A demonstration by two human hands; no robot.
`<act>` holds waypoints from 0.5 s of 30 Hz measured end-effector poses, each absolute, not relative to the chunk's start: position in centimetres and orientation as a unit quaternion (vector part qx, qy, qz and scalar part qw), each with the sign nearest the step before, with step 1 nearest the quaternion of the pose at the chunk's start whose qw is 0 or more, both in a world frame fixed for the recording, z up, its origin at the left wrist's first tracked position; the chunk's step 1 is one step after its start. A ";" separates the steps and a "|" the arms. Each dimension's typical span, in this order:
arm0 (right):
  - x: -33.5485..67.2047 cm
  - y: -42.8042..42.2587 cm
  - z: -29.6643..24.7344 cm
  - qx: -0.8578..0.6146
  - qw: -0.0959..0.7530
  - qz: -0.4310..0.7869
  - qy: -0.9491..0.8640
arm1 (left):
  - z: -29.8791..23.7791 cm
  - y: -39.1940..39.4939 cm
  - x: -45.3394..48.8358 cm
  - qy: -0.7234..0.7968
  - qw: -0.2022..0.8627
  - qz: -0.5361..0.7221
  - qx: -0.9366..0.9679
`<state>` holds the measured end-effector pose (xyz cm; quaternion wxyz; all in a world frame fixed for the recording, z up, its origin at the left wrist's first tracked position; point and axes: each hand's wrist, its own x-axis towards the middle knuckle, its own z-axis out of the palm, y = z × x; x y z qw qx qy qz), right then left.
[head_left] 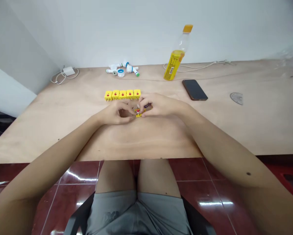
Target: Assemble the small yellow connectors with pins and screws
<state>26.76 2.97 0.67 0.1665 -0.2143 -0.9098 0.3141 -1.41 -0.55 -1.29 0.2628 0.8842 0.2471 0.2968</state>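
Between my two hands, low over the table, is a small yellow piece with a red button [138,112]. My left hand [117,112] is closed in a pinch at its left side, thumb and fingertips touching its edge. On the other side my right hand [157,103] pinches the same piece between thumb and fingers. Under the curled right fingers shows a small dark object [148,105] whose kind I cannot make out. Just beyond my hands, a row of several yellow blocks with red buttons [122,94] stands side by side, thin pins at their front edges.
White and blue pipe-like fittings [120,72] lie by the wall. A bottle of yellow drink [174,62] stands at the back, with a phone [194,89] to its right. A white charger [69,71] with its cable sits back left. A half-round metal piece [236,98] lies right.
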 end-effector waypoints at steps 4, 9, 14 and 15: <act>26.8 2.8 1.1 -0.222 0.160 0.298 -0.914 | -1.5 0.2 -2.1 0.290 0.265 0.321 0.862; 27.1 2.9 0.8 -0.248 0.171 0.290 -0.908 | -2.1 1.2 -2.4 0.324 0.235 0.323 0.858; 27.2 3.3 0.2 -0.240 0.163 0.307 -0.906 | -2.1 1.2 -2.3 0.321 0.227 0.320 0.862; 27.3 3.3 0.2 -0.238 0.163 0.311 -0.906 | -2.0 1.1 -2.3 0.319 0.221 0.322 0.864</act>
